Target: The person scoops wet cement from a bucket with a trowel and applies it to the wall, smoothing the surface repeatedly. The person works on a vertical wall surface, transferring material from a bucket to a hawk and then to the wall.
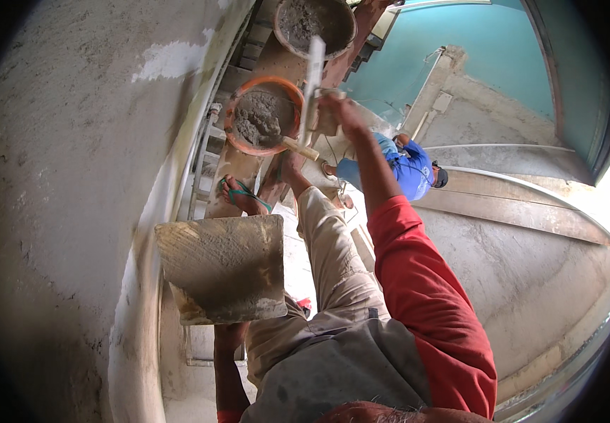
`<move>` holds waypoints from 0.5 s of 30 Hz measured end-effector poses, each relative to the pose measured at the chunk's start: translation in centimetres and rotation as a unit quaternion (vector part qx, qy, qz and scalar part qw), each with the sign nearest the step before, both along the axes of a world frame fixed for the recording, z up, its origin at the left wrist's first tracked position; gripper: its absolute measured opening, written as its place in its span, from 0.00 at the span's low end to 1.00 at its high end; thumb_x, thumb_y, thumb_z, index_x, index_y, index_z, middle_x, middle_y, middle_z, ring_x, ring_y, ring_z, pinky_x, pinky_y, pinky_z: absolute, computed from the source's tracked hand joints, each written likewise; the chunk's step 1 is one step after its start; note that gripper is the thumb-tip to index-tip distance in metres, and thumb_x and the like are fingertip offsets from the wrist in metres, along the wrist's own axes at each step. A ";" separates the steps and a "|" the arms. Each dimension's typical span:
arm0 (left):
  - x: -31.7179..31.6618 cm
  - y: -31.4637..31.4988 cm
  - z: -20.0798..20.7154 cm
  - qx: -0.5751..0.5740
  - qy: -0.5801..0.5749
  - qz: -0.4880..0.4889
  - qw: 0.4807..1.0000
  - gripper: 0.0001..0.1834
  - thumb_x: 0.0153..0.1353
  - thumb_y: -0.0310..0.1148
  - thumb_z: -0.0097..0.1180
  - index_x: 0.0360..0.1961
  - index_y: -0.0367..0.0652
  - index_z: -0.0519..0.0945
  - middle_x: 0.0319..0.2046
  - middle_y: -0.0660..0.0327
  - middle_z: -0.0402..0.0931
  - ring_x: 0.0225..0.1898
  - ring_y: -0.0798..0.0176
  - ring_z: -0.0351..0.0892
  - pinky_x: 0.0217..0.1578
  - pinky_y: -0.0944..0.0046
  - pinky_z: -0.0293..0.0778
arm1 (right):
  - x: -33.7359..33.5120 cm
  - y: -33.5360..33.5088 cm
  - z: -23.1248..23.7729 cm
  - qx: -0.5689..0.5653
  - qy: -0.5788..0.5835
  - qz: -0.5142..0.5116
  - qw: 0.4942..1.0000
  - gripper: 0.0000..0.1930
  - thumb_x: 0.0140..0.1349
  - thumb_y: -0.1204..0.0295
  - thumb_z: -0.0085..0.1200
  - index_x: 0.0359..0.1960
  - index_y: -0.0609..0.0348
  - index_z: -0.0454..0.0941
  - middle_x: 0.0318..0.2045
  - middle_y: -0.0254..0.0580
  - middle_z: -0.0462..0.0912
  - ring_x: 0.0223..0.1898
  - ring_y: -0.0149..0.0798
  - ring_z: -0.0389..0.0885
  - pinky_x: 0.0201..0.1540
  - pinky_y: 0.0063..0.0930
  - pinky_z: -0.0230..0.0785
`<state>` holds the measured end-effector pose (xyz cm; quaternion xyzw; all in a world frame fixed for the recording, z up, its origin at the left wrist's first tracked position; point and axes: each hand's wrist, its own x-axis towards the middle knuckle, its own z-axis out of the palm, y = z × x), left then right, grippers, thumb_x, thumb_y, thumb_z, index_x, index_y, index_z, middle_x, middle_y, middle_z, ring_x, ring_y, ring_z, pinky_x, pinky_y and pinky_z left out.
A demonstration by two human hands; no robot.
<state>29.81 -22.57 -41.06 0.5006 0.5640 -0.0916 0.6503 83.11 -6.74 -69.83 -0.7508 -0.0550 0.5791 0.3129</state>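
Observation:
My left hand [228, 331] reaches up under a square mortar board [224, 268] smeared with grey plaster and holds it flat near the wall; the board hides the fingers. My right hand [334, 113], on a red-sleeved arm, stretches forward and grips a plastering trowel [313, 70], whose long pale blade shows edge-on. The trowel hangs over the right rim of an orange pan [234, 137] holding wet grey mortar. A wooden handle [301, 149] sticks out at the pan's lower right edge.
A rough plastered wall [72, 176] fills the left. A second pan of mortar [347, 32] sits farther along the plank [238, 173]. My foot in a green sandal [243, 197] rests on the plank. Below, a person in a blue shirt [409, 170] crouches by a turquoise wall [474, 56].

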 end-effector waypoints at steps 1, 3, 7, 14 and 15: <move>0.1 0.1 -0.1 -0.012 -0.010 0.015 1.000 0.19 0.57 0.29 0.70 0.50 0.54 0.85 0.54 0.58 0.81 0.57 0.46 0.78 0.60 0.48 0.70 | 1.7 -0.8 0.0 -0.008 0.004 -0.055 0.998 0.16 0.59 0.61 0.63 0.41 0.59 0.86 0.39 0.43 0.86 0.35 0.36 0.82 0.42 0.36 0.77; 0.2 0.4 -0.4 0.088 -0.012 -0.128 0.988 0.18 0.57 0.29 0.70 0.50 0.53 0.85 0.53 0.58 0.82 0.56 0.46 0.78 0.60 0.49 0.70 | 4.6 -2.9 0.6 -0.035 0.000 -0.110 0.993 0.20 0.58 0.56 0.63 0.43 0.61 0.86 0.36 0.40 0.86 0.36 0.36 0.83 0.42 0.33 0.76; 0.6 0.7 -0.7 0.026 -0.006 -0.113 0.993 0.19 0.57 0.30 0.70 0.50 0.52 0.85 0.54 0.58 0.81 0.57 0.46 0.78 0.60 0.48 0.70 | 6.6 -6.0 0.8 -0.201 -0.183 0.016 0.962 0.26 0.58 0.52 0.62 0.48 0.60 0.85 0.37 0.43 0.86 0.36 0.43 0.85 0.45 0.35 0.77; 1.6 2.1 -0.7 -0.017 0.000 -0.012 1.000 0.18 0.55 0.26 0.69 0.49 0.44 0.83 0.51 0.54 0.81 0.54 0.48 0.78 0.58 0.47 0.70 | 4.0 -6.2 -6.1 -0.311 -0.316 0.404 0.800 0.24 0.60 0.57 0.51 0.56 0.51 0.82 0.59 0.54 0.78 0.60 0.55 0.78 0.62 0.47 0.70; 1.6 2.4 -0.8 0.028 -0.007 -0.046 0.999 0.18 0.55 0.25 0.69 0.48 0.42 0.83 0.49 0.54 0.82 0.51 0.50 0.80 0.55 0.49 0.72 | 3.9 -5.7 -7.6 -0.318 -0.315 0.408 0.796 0.24 0.61 0.57 0.50 0.56 0.51 0.82 0.59 0.54 0.79 0.60 0.55 0.79 0.62 0.47 0.70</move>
